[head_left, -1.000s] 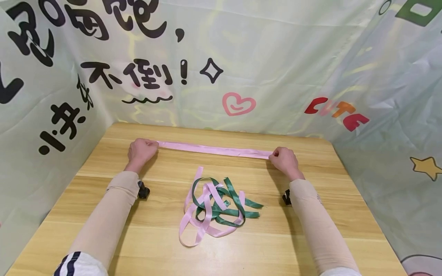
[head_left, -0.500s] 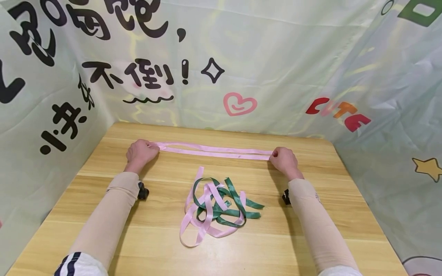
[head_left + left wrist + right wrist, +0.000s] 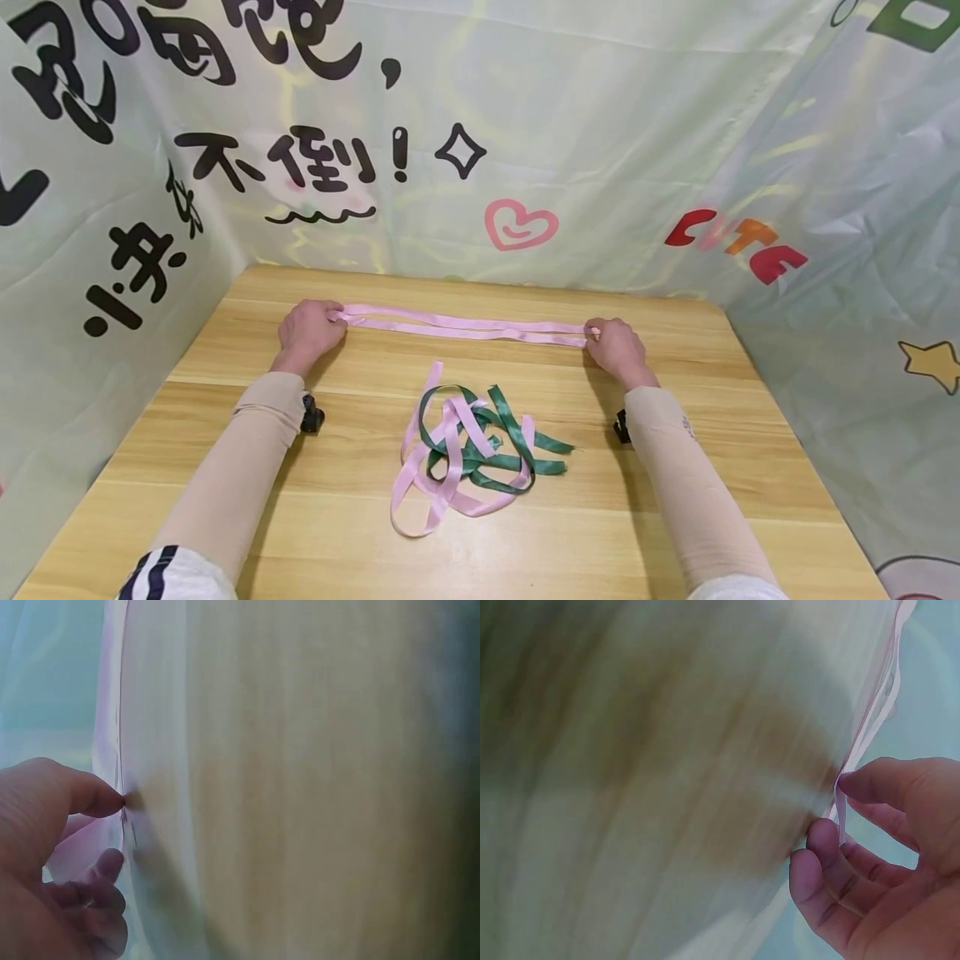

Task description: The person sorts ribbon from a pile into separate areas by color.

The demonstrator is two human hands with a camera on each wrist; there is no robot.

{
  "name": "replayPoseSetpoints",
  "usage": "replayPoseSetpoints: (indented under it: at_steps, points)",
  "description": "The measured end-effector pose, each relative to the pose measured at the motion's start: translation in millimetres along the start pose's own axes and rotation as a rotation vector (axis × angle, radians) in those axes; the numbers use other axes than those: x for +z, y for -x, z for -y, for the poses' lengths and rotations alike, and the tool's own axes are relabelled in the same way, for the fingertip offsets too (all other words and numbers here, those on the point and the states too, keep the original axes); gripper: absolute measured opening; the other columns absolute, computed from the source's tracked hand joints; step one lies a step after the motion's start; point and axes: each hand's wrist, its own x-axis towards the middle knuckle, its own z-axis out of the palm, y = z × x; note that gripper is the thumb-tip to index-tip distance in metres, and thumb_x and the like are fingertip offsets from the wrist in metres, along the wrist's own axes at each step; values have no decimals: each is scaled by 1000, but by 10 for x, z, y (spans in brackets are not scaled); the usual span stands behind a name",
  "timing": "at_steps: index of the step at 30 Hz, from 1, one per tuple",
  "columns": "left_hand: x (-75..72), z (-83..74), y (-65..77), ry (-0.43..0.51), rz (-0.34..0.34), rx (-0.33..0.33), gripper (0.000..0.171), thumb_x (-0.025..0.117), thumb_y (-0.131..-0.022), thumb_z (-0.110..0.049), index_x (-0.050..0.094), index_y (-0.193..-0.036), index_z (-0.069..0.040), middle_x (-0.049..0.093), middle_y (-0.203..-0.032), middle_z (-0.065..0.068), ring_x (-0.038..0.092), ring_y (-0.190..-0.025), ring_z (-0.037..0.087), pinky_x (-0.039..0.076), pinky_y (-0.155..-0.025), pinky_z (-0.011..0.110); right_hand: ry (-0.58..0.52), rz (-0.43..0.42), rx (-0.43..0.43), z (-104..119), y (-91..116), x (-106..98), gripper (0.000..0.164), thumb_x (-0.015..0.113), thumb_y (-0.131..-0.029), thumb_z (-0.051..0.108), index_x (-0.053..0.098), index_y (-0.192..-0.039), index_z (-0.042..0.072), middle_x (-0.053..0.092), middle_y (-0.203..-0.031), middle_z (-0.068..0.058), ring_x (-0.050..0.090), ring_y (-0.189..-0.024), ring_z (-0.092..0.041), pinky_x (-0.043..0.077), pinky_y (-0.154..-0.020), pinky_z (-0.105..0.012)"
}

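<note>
A pink ribbon (image 3: 465,322) stretches across the back of the table as two nearly parallel strands with a narrow gap between them. My left hand (image 3: 311,327) pinches its left end; in the left wrist view, the thumb meets the ribbon (image 3: 109,697) at its edge. At the other end my right hand (image 3: 618,348) holds the ribbon between thumb and fingers, with a short bit of ribbon (image 3: 841,814) showing between them in the right wrist view. In front of the hands lies a loose tangle of pink ribbons (image 3: 452,442) and green ribbons (image 3: 517,429).
The wooden table (image 3: 300,533) has its back edge close behind the stretched ribbon. A printed cloth backdrop (image 3: 600,150) hangs behind the table and along both sides. A small black device (image 3: 312,414) sits at the left wrist, another black device (image 3: 622,427) at the right.
The stretched ribbon looked like one band a second ago; its two strands have since spread apart. Both hands stay almost where they were, and the tangled ribbons have not moved.
</note>
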Motion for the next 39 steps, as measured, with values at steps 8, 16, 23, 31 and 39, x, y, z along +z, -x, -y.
replayPoseSetpoints:
  at_steps: [8, 16, 23, 31, 39]
  points:
    - [-24, -15, 8, -36, 17, -12, 47, 50, -95, -27, 71, -135, -13, 65, -142, 20, 62, -121, 46, 51, -87, 56, 47, 19, 37, -27, -1, 19, 38, 52, -105, 21, 65, -137, 5, 60, -129, -29, 59, -87, -32, 46, -64, -38]
    - [-36, -19, 48, -36, 13, -23, 46, 53, -95, -30, 70, -134, -10, 61, -131, 27, 56, -120, 50, 48, -90, 60, 48, 9, 53, -53, 7, 13, 38, 52, -105, 22, 65, -137, 5, 58, -130, -29, 59, -87, -32, 46, -64, -38]
    - [-73, 16, 47, -44, 9, -30, 47, 51, -98, -32, 69, -133, -6, 55, -122, 28, 52, -109, 47, 47, -82, 57, 10, -43, 69, -43, 49, -29, 44, 50, -108, 25, 57, -145, 3, 54, -136, -32, 60, -84, -34, 48, -63, -41]
    - [-166, 15, 56, -87, -65, 13, 50, 42, -103, -32, 67, -136, -4, 58, -121, 33, 54, -108, 51, 44, -91, 63, -5, -162, 44, -13, 77, -109, 45, 52, -107, 24, 58, -145, 1, 51, -141, -35, 50, -125, -56, 45, -99, -68]
    - [-249, -47, 114, -77, -106, 69, 50, 44, -103, -29, 62, -143, -5, 55, -136, 36, 52, -118, 54, 41, -97, 67, -44, -209, -6, 115, 143, -179, 43, 53, -105, 21, 59, -143, 2, 51, -143, -33, 46, -133, -53, 37, -110, -69]
